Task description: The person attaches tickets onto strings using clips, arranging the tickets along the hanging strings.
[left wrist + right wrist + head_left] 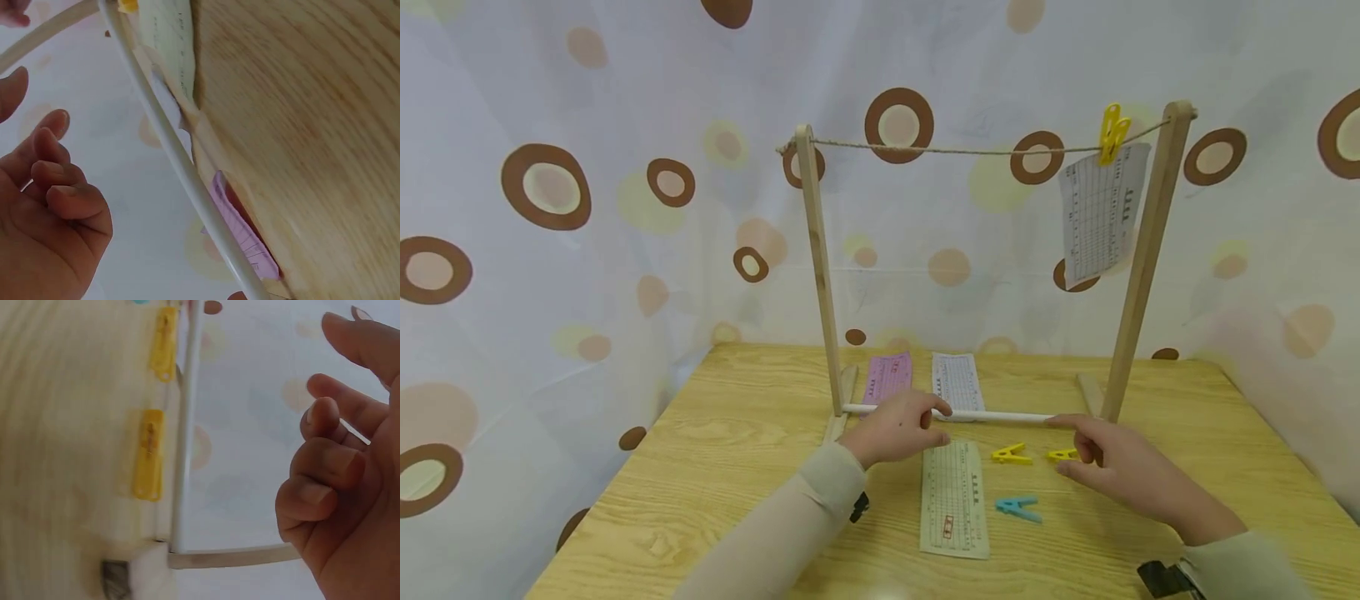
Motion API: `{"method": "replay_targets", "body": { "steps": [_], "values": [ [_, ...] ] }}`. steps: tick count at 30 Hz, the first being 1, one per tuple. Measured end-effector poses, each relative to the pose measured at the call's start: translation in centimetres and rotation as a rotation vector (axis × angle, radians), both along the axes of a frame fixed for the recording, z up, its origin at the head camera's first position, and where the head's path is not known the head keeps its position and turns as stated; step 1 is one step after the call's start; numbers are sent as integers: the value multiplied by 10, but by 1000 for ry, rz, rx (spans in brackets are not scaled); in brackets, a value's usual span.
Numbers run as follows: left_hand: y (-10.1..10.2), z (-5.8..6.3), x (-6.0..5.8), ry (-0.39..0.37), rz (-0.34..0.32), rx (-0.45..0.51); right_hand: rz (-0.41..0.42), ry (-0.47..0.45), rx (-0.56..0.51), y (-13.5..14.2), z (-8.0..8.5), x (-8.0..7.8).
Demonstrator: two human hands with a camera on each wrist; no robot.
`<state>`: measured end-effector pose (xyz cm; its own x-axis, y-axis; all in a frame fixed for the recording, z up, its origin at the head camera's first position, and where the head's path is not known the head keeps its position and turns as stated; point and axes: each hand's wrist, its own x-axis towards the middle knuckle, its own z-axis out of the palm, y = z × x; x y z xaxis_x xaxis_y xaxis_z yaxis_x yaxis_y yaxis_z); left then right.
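Observation:
My left hand (895,429) hovers above the table by the white crossbar (1007,417), its fingers loosely bent and holding nothing. Just below it lies a pale green printed slip (955,508). Over on the right, my right hand (1127,471) is also raised with loosely curled fingers and nothing in them; it partly covers a yellow clothespin (1062,455). A second yellow clothespin (1011,454) and a blue clothespin (1018,508) lie between the hands. In the right wrist view, the right hand (337,475) is apart from both yellow clothespins.
A wooden frame (823,275) carries a rope (925,150) between its posts. Near the right post, a yellow clothespin (1112,137) holds a white printed slip (1101,221) on the rope. Behind the crossbar lie a pink slip (887,377) and another white slip (957,382).

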<state>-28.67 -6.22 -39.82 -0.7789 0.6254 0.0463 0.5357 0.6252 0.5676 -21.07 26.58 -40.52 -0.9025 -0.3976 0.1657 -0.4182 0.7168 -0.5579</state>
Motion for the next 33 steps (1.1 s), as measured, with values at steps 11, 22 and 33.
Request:
{"method": "replay_targets", "body": {
  "steps": [11,22,33],
  "values": [
    [-2,-21,-10,-152,72,-182,147,-257,13,-6,-32,-4],
    [3,-33,-15,-117,94,-299,200,-269,35,-7,-38,-4],
    [3,-36,-16,-85,55,-318,178,-275,86,-11,-43,2]
  ]
}}
